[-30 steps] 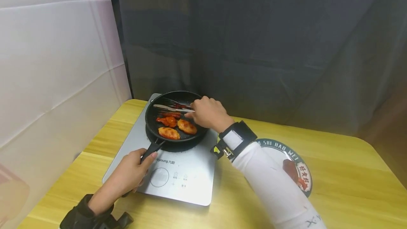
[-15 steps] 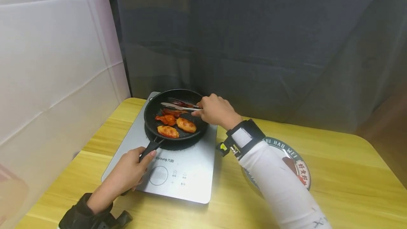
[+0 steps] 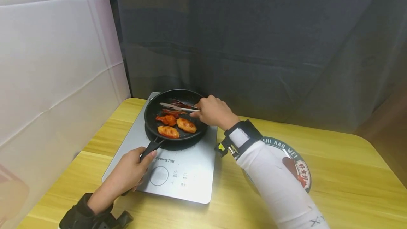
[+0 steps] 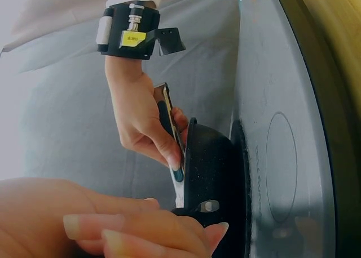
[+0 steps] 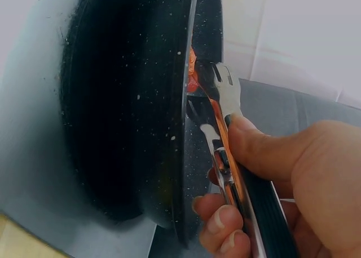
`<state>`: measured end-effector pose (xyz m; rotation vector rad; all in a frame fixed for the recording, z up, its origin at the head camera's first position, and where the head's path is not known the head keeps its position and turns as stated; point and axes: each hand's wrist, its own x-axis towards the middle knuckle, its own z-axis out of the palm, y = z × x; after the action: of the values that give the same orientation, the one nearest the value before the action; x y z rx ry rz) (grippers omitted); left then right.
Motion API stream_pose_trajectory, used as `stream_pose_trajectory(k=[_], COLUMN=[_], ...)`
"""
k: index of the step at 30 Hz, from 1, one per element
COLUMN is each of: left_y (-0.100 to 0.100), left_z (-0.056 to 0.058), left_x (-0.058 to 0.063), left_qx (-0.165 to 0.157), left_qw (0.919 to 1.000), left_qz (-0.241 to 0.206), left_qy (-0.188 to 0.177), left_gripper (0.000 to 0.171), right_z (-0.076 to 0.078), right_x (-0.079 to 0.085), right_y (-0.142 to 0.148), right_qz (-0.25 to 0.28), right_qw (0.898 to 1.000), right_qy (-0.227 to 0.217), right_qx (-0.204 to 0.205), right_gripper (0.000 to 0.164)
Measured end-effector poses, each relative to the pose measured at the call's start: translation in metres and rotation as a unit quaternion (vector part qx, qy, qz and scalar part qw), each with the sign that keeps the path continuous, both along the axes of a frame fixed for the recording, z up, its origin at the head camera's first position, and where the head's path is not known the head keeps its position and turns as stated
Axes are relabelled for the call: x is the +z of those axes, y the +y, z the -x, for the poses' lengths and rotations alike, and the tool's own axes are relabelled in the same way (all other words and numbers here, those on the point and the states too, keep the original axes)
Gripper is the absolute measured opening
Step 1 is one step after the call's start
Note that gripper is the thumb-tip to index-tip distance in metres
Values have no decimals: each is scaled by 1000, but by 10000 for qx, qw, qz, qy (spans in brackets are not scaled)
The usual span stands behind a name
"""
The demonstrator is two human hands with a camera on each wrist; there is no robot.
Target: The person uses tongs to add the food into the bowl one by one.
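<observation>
My left hand (image 3: 131, 167) grips the black handle (image 3: 151, 148) of a frying pan (image 3: 149, 126). The right hand (image 3: 213, 111) reaches over the pan's right rim and holds metal tongs (image 3: 180, 107), thumb pressed on a dark grip strip in the right wrist view. The tongs' forked tips (image 5: 227, 80) point left into the pan, spread apart, over long dark-red strips of food (image 3: 173, 112). Nearer the handle lie two browned chicken wings, one in front (image 3: 168, 131) and one to its right (image 3: 186, 125), beside a red-glazed meat piece (image 3: 166, 119).
The pan stands on a silver induction cooker (image 3: 190, 186) with a touch panel at its front. Right of it, a green-rimmed plate (image 3: 283, 145) with a brown piece (image 3: 290, 166) lies partly under the right sleeve. A dark curtain (image 3: 254, 45) hangs behind the wooden table (image 3: 343, 172).
The right hand and tongs have shifted slightly right since one second ago, then barely moved in the last half second. The left hand keeps its grip on the handle.
</observation>
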<state>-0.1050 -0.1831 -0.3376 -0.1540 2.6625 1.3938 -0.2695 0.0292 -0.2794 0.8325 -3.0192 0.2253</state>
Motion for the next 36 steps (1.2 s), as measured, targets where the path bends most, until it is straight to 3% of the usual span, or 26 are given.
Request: stream_pose_trajectory(k=[10, 15, 20, 23, 27, 30, 34, 36], left_y=[1, -1, -4, -5, -4, -5, -5, -6], left_z=[0, -1, -1, -1, 0, 0, -1, -1], left_x=[1, 1, 2, 2, 2, 3, 4, 4], left_qx=[-25, -58, -64, -63, -94, -101, -107, -121], left_qw=[10000, 10000, 9999, 9999, 9999, 9999, 9998, 9997], left_qz=[18, 9, 67, 73, 16, 52, 162, 193], left_qy=[-60, -65, -71, -81, -121, -121, -101, -96], left_gripper=[31, 31, 31, 32, 33, 33, 34, 35], right_z=[-11, -25, -50, -69, -96, -113, -126, -131], right_x=[3, 9, 16, 16, 13, 9, -2, -9], right_y=[22, 49, 82, 103, 133, 152, 173, 183], right_qz=[291, 394, 220, 212, 267, 184, 109, 190], right_qw=[9996, 9986, 9936, 9918, 9918, 9929, 9916, 9916], right_qy=[-57, 346, 1002, 1106, 1068, 782, 463, 530], right_qx=[17, -104, -469, -607, -652, -873, -1203, -1164], right_gripper=[37, 41, 47, 48, 46, 50, 51, 48])
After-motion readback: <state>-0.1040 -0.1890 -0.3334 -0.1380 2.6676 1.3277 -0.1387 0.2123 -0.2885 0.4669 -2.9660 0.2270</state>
